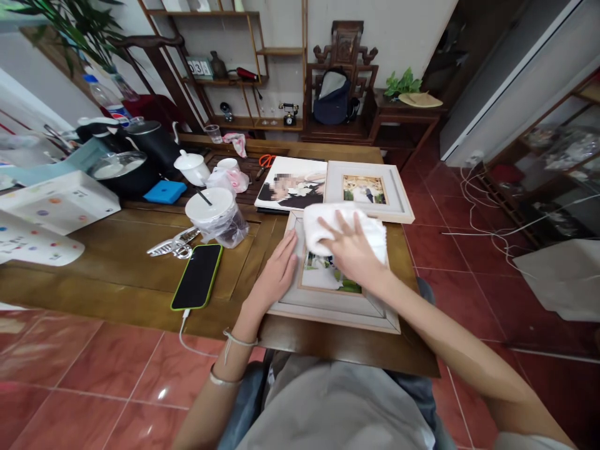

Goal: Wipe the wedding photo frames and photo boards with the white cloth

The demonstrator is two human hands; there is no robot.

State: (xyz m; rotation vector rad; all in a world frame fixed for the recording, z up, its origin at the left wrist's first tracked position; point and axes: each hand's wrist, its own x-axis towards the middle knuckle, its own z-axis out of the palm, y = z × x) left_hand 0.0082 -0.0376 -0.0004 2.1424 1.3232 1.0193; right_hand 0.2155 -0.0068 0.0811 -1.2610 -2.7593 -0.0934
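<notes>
A white-framed photo point(328, 300) lies flat at the near edge of the wooden table point(117, 269). My left hand point(276, 272) rests flat on the frame's left border, fingers stretched out. My right hand point(354, 250) presses a folded white cloth point(337, 228) onto the glass near the frame's top, fingers spread over the cloth. Just behind lie a second white-framed photo point(368, 190) and an unframed photo print point(293, 184).
A phone in a green case point(197, 276) lies left of the frame with a cable hanging off the table edge. Nearby are metal clips point(173, 245), a lidded drink cup in a plastic bag point(218, 215), a white teapot point(192, 167), a blue box point(165, 191), orange scissors point(265, 162) and white boxes point(56, 203).
</notes>
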